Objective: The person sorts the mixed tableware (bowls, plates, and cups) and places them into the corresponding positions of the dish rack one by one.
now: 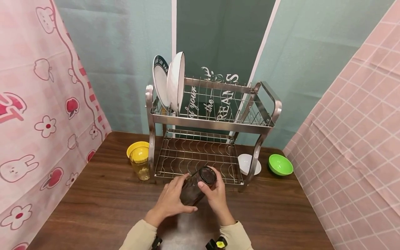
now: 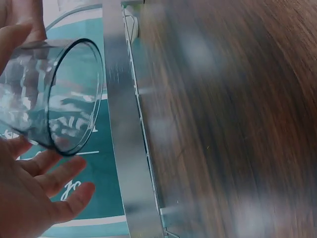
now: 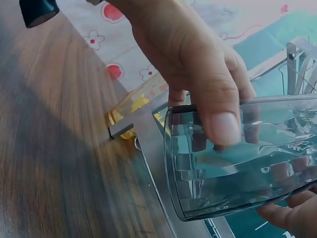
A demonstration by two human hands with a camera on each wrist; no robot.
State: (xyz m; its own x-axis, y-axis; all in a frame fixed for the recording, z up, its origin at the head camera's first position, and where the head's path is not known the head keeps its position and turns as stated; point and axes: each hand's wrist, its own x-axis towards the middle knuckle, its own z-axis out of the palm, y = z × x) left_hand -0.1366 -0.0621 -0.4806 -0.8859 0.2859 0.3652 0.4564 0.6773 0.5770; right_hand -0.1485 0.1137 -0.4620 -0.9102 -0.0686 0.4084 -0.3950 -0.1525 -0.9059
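Observation:
Both hands hold a dark, clear drinking glass [image 1: 194, 189] in front of the dish rack, tilted with its base up to the right. My left hand [image 1: 171, 198] grips the lower, mouth end; its thumb [image 3: 223, 130] lies across the glass wall in the right wrist view. Around the base end curls my right hand [image 1: 218, 195], thumb and fingers on opposite sides. The glass's open rim [image 2: 101, 84] faces the table in the left wrist view, with the left hand's fingers [image 2: 62, 178] spread beside it.
A two-tier metal rack [image 1: 212, 122] stands behind; a plate [image 1: 160, 78] and white bowl [image 1: 176, 81] lean on its upper tier. Left of it are a yellow bowl [image 1: 132, 148] and yellow glass [image 1: 142, 170]; right, a white bowl [image 1: 245, 163] and green bowl [image 1: 280, 165].

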